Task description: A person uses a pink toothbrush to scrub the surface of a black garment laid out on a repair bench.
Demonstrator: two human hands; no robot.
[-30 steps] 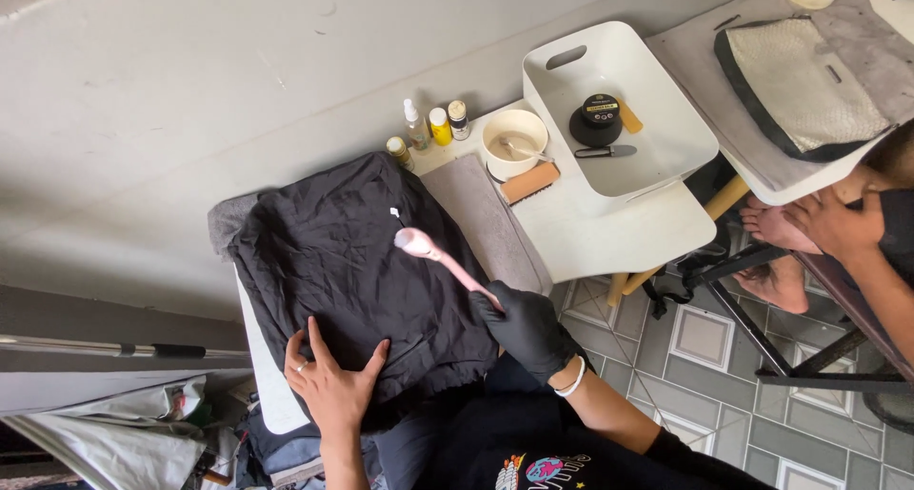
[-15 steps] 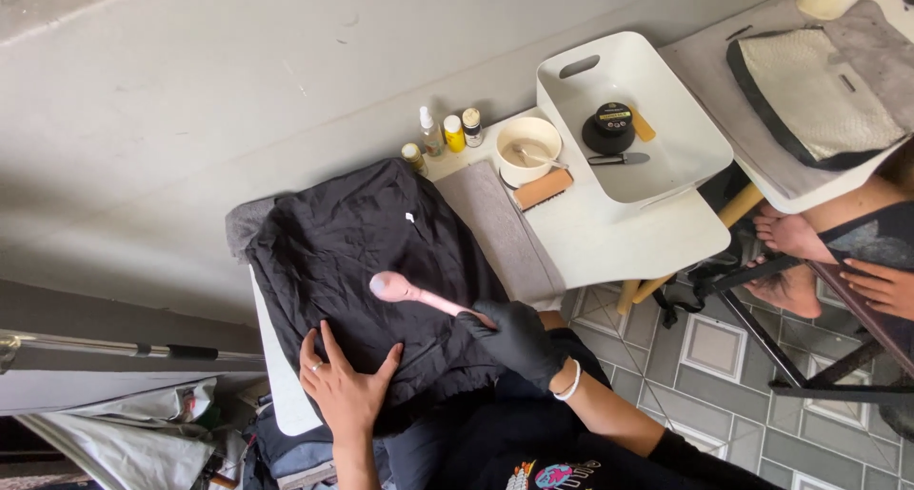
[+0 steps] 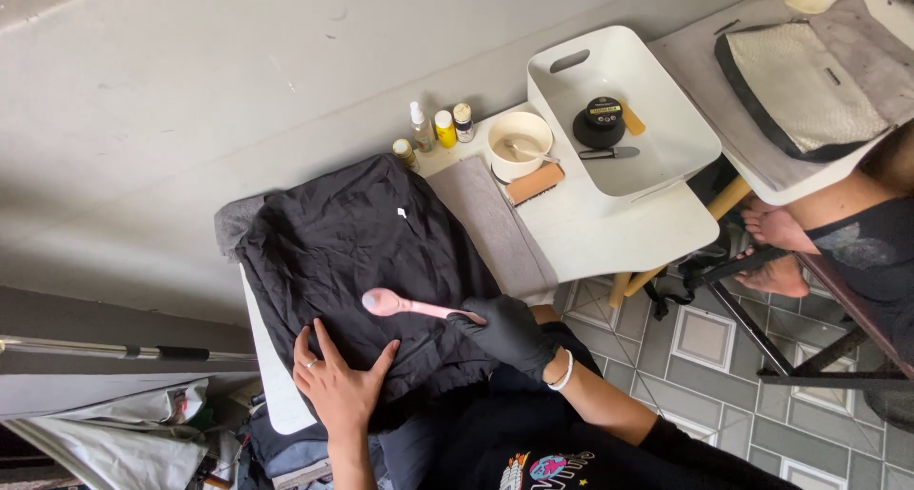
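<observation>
A black garment lies spread over a grey towel on a white table. My left hand, bare with a ring, presses flat on the garment's near edge, fingers apart. My right hand wears a black glove and grips the handle of a pink spoon-shaped tool. The tool's rounded head rests on the cloth just beyond my left hand's fingertips.
Past the garment stand several small bottles, a white bowl with a stick in it and a wooden brush. A white tray holds a black jar. Another person's bare feet rest on the tiled floor at the right.
My right hand has drawn the pink tool across the garment toward me and to the left. My left hand has stayed flat on the cloth.
</observation>
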